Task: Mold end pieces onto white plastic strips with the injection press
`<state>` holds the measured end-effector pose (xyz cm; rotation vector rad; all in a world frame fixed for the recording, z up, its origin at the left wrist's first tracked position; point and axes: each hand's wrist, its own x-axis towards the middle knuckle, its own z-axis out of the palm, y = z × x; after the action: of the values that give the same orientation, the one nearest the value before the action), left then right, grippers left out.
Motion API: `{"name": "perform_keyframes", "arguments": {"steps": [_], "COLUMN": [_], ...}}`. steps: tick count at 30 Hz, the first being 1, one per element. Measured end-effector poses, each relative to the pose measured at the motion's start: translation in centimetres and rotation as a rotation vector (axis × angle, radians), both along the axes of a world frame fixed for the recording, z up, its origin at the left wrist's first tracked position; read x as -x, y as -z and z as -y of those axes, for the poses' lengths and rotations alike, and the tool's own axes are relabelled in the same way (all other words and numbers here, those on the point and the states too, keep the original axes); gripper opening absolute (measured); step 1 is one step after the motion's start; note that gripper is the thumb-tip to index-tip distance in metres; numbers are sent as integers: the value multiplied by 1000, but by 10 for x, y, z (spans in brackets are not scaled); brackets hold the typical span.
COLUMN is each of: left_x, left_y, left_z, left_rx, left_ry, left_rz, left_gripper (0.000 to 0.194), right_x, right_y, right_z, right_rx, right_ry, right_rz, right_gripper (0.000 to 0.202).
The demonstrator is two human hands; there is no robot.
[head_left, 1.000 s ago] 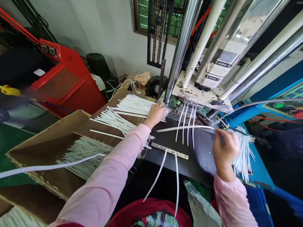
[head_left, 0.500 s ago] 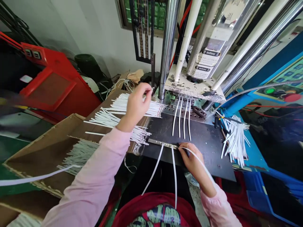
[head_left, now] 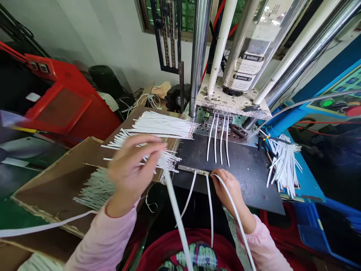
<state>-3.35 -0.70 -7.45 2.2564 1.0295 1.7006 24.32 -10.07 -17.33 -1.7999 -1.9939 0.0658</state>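
My left hand (head_left: 134, 165), a little blurred, is raised over the left side of the table. Its thumb and fingers pinch the upper end of a white cable (head_left: 177, 210) that hangs down toward my lap. My right hand (head_left: 228, 186) is closed at the right end of a narrow slotted metal bar (head_left: 184, 168) near the table's front edge. Two white cables (head_left: 209, 203) run from the bar down over the edge. Another white cable (head_left: 232, 205) starts at the bar's right end, by my right fingertips, and arcs across that hand.
Ahead stands a press (head_left: 232, 103) with several white cables (head_left: 216, 137) sticking out from under its plate. Bundles of white cables (head_left: 166, 124) lie left on the table. Another bunch (head_left: 283, 162) lies right, and a cardboard box (head_left: 47, 180) stands lower left.
My left hand has come down and back toward me from beside the press column, and a white cable now hangs from its fingers. My right hand stays at the bar's end.
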Motion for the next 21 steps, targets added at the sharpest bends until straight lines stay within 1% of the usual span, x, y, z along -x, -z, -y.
{"name": "perform_keyframes", "arguments": {"steps": [3, 5, 7, 9, 11, 13, 16, 19, 21], "left_x": [-28, -40, -46, -49, -50, -51, -51, -51, -51], "left_y": [41, 67, 88, 101, 106, 107, 104, 101, 100], "left_z": [1, 2, 2, 1, -1, -4, -6, -7, -6], "left_rx": [248, 398, 458, 475, 489, 504, 518, 514, 481], "left_ry": [174, 261, 301, 297, 276, 284, 321, 312, 291], "left_rz": [-69, -111, -163, -216, -249, -266, -291, -349, -416], "left_gripper": [17, 14, 14, 14, 14, 15, 14, 14, 16], "right_x": [3, 6, 6, 1, -8, -24, -54, -84, -101], "right_y": [0, 1, 1, 1, 0, -5, -16, -28, -33], "right_z": [1, 1, 0, -1, -4, -9, -22, -43, -63], "right_rx": [-6, 4, 20, 52, 96, 108, 49, 1, -14], "right_ry": [11, 3, -5, -32, -86, -115, -44, 34, 74], "right_rz": [113, 161, 162, 88, -58, -204, -343, -431, -450], "right_gripper": [17, 18, 19, 19, 16, 16, 29, 29, 29]}}
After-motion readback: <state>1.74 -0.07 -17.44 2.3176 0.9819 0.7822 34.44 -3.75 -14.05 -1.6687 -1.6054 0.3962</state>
